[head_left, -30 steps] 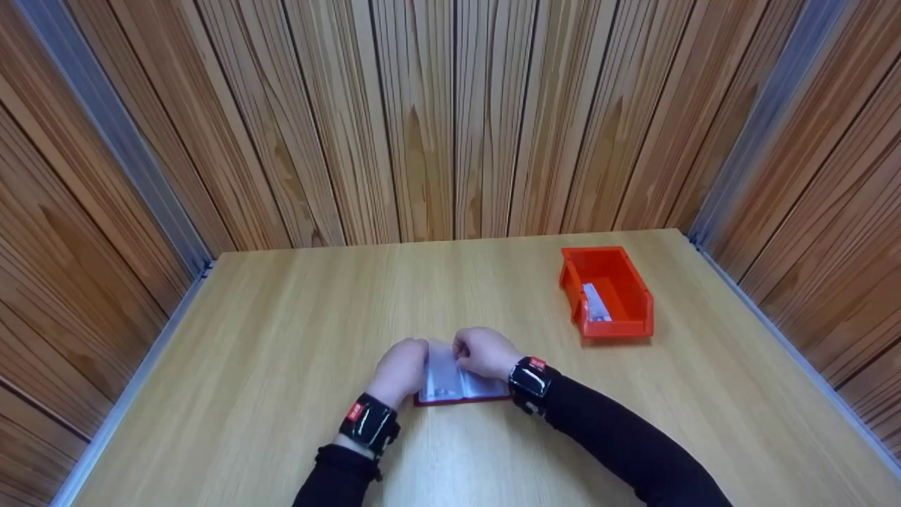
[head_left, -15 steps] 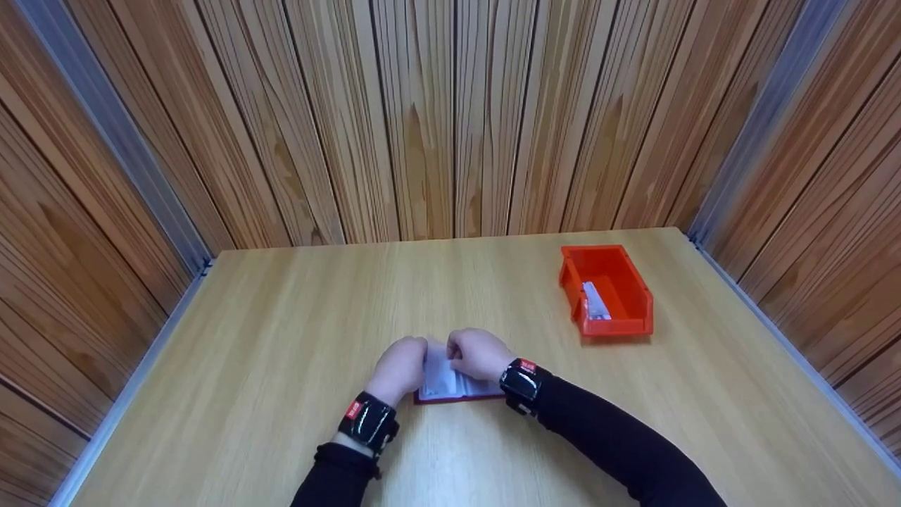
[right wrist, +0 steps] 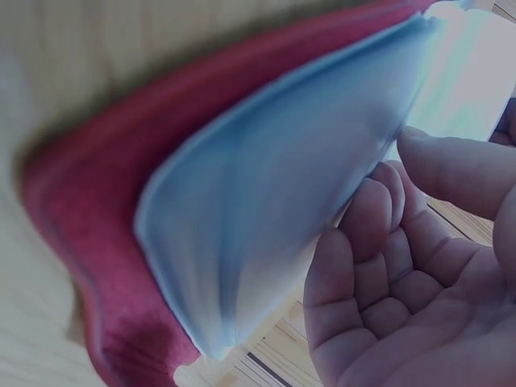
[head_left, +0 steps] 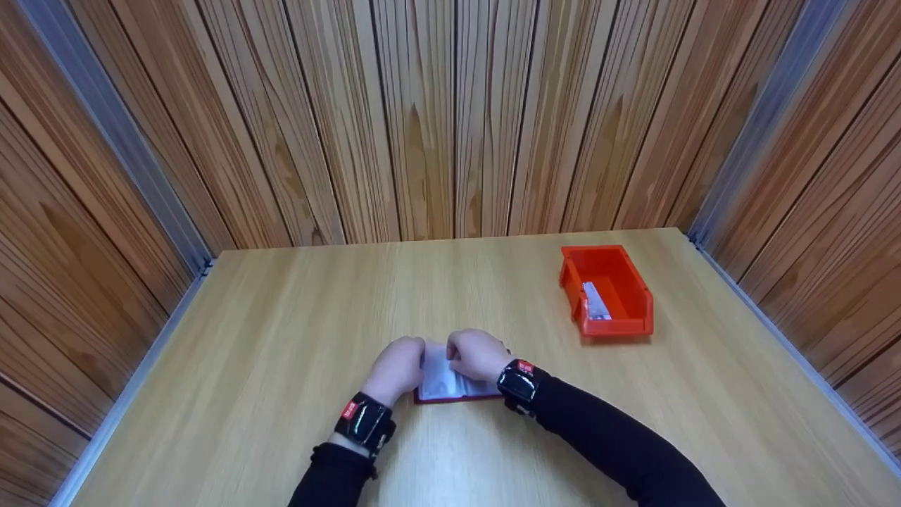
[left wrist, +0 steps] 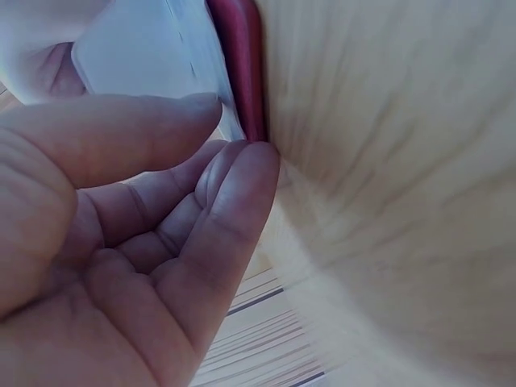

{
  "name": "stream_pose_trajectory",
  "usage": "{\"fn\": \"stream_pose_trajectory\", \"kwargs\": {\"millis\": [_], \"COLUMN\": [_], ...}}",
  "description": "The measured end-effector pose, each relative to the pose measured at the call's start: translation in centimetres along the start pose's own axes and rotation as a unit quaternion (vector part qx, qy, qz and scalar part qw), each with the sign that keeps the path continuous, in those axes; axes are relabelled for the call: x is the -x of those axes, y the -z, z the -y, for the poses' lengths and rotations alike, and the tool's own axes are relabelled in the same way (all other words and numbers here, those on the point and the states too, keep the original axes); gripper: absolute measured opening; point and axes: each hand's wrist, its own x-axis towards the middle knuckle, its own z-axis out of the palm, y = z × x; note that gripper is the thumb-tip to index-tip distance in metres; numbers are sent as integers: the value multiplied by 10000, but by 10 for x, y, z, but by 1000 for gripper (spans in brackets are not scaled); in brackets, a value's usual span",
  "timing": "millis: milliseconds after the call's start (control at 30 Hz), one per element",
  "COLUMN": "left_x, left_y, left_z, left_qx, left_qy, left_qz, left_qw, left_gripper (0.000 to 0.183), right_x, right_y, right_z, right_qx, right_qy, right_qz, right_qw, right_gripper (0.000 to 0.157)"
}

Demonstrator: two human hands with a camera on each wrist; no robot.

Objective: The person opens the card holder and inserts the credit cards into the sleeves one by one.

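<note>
A small card holder with a red cover [right wrist: 97, 218] and clear plastic sleeves [head_left: 438, 380] lies spread on the table in the head view. My left hand [head_left: 395, 366] is at its left edge; in the left wrist view the thumb lies over the pages and the fingertips meet the corner of the cover. Over the middle of the holder, my right hand [head_left: 479, 355] pinches the edge of a sleeve page [right wrist: 266, 177] between thumb and curled fingers. Whatever sits inside the sleeves is too blurred to tell.
An orange bin [head_left: 637, 303] stands at the right rear of the table [head_left: 317, 303], with a whitish packet or card [head_left: 595, 301] leaning inside its left wall. Wood-panelled walls [head_left: 436, 120] enclose the table at the back and sides.
My right hand has shifted slightly left over the holder, and the sleeve page under it looks more tilted. My left hand has stayed nearly in place at the left edge.
</note>
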Motion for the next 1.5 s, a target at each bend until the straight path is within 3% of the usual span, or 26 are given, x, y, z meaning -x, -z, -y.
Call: {"fn": "stream_pose_trajectory", "kwargs": {"millis": [233,500,700,933,1167,1500], "left_x": [0,-1,-1,-2,-1,-3], "left_y": [3,9,6,1,0,1], "left_z": [2,1,-1,-7,-7,-10], "left_qx": [-224,-109,5,-26,-241,-259], "left_qy": [195,435,146,299,75,397], "left_qz": [38,-322,-440,-25,-84,163], "left_qw": [9996,9985,9989,9995,9996,9987], "left_gripper": [6,6,8,8,11,6], "right_x": [-1,-1,-2,-1,-1,-1], "right_y": [-1,0,1,1,1,2], "right_z": [-1,1,2,2,1,2], "right_qx": [7,-126,-137,-89,-75,-92], "right_qy": [-71,-284,-400,-241,-214,-287], "right_qz": [73,177,264,149,175,239], "right_qw": [9999,9994,9988,9996,9996,9993], "right_gripper": [10,10,9,10,11,10]}}
